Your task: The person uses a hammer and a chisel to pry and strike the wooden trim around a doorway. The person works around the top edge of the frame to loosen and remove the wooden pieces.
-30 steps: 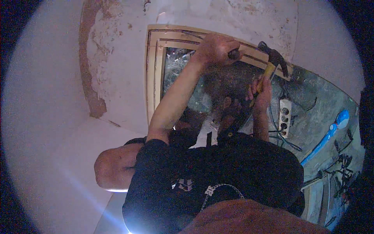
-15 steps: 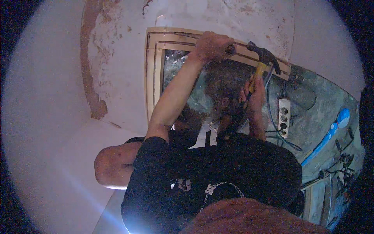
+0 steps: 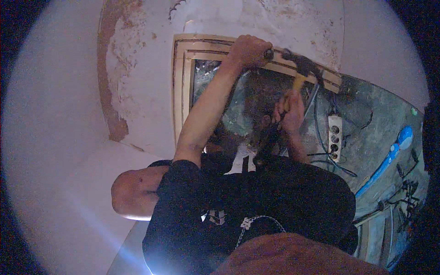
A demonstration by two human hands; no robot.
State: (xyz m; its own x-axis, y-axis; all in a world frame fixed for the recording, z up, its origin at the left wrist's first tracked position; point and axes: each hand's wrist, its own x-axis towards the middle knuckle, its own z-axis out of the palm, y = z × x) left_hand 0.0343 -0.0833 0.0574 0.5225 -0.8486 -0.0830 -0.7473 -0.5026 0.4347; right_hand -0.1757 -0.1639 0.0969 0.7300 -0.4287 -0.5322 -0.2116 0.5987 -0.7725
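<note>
My right hand (image 3: 293, 109) grips the yellow and black handle of a claw hammer (image 3: 300, 82). The hammer's dark head is blurred, and its striking face sits a short way right of my left hand. My left hand (image 3: 250, 51) is a closed fist at the top bar of a beige wooden frame (image 3: 201, 45) with dark grooves. From that fist the round dark end of a tool handle (image 3: 269, 54) points toward the hammer; the rest of the tool is hidden by my fingers. The frame stands against a patchy white wall.
To the right, a white power strip (image 3: 335, 137) with a dark cable lies on the grey-green floor (image 3: 362, 98). Beyond it are a long blue object (image 3: 389, 158) and a tangle of dark pieces (image 3: 408, 197). A scuffed white wall (image 3: 151, 91) rises at the left and far side.
The hammer has swung slightly left, its head closer to the tool end in my left fist. My right hand moved left with it; my left hand shifted only a little.
</note>
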